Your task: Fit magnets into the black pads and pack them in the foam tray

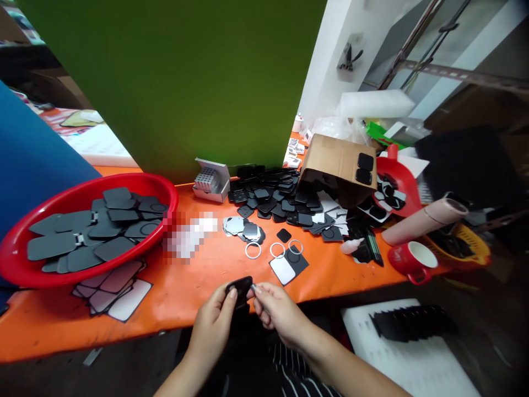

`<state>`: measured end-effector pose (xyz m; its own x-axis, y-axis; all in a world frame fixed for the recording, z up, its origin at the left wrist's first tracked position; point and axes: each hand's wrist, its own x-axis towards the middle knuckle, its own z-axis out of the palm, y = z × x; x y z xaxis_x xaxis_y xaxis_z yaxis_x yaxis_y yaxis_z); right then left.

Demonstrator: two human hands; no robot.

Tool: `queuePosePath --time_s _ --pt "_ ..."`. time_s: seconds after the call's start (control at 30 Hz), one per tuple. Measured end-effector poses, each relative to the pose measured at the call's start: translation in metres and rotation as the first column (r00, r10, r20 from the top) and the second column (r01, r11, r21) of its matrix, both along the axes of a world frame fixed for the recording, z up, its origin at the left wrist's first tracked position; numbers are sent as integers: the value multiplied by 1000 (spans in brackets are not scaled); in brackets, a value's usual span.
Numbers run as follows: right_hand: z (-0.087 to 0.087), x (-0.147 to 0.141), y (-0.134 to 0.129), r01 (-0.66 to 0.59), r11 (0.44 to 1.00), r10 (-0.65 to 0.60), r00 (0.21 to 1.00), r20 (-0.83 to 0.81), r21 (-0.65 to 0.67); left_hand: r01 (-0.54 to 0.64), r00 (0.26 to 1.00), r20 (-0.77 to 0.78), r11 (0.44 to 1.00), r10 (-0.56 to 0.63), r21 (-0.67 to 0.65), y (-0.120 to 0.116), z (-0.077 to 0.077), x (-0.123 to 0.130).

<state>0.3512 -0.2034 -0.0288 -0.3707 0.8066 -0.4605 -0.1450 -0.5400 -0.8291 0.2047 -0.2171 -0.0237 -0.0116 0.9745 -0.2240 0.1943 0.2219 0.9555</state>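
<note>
Plate [241, 286], small and black, sits pinched in the left hand [214, 317], near six o'clock, by the front edge of the orange worktop [177, 292]. The right hand [280, 309] pinches a thin grey thing, mostly hidden, at the plate's three o'clock side. From there, white rings [253, 258] lie at two, a black heap [268, 207] at one, a red mug [400, 262] at three.
</note>
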Motion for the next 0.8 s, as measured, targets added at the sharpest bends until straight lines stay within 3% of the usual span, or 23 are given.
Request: queuePosePath --time_s 0.17,0.3,0.53,0.67,0.8 --pt "-2 5 3 -96 989 79 986 148 114 105 984 -155 991 -92 78 -3 -5 0" --pt "-3 8 3 -189 972 150 955 255 137 203 926 -362 951 -108 233 -10 -11 -3" --pt "4 8 0 -252 968 249 959 133 6 426 764 -644 778 -36 462 -22 -6 -10" --pt "7 7 2 -219 973 220 975 8 -67 486 718 -694 757 -60 437 -24 -2 -11" --pt "8 3 2 -127 988 132 990 57 -89 506 702 -712 727 -35 463 -25 -2 -10"
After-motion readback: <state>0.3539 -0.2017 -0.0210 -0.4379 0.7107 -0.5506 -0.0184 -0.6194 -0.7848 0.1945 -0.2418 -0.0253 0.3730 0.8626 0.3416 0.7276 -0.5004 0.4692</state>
